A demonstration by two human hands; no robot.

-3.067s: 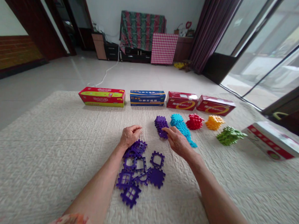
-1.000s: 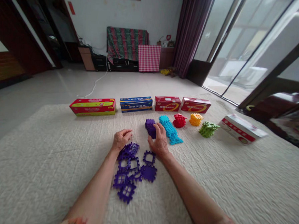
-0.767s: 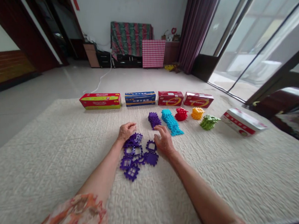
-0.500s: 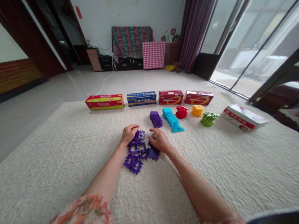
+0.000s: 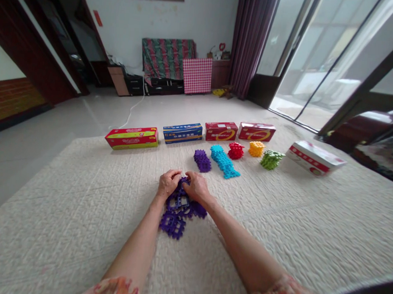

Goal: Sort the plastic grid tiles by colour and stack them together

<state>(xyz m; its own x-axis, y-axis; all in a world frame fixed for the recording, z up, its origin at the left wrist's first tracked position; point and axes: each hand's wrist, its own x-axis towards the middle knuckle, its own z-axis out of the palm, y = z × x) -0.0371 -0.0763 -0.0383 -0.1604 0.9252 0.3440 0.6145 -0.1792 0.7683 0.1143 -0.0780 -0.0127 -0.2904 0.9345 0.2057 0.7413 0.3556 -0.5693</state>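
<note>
Several flat purple building tiles (image 5: pixel 173 225) with notched edges lie in a loose pile on the quilted cover in front of me. My left hand (image 5: pixel 168 183) is at the pile's far left side, its fingers curled on the edge of a purple building tile (image 5: pixel 182 184). From the other side my right hand (image 5: pixel 196 186) closes thumb and fingers on the same tile, close to the left fingertips. The fingertips partly hide the tile. Beyond my hands sit a purple stack (image 5: pixel 202 161) of tiles and a longer light-blue stack (image 5: pixel 224 161), tipped over in a row.
Red (image 5: pixel 236 151), yellow (image 5: pixel 256 149) and green (image 5: pixel 272 159) tile stacks stand farther right. Behind them is a row of boxes: red-yellow (image 5: pixel 132 138), blue (image 5: pixel 182 133) and two red (image 5: pixel 221 131). A white-red box (image 5: pixel 315 158) lies at the right.
My right hand has moved left to meet the left hand at the tile. The head view has shifted slightly, and the stacks have stayed in place.
</note>
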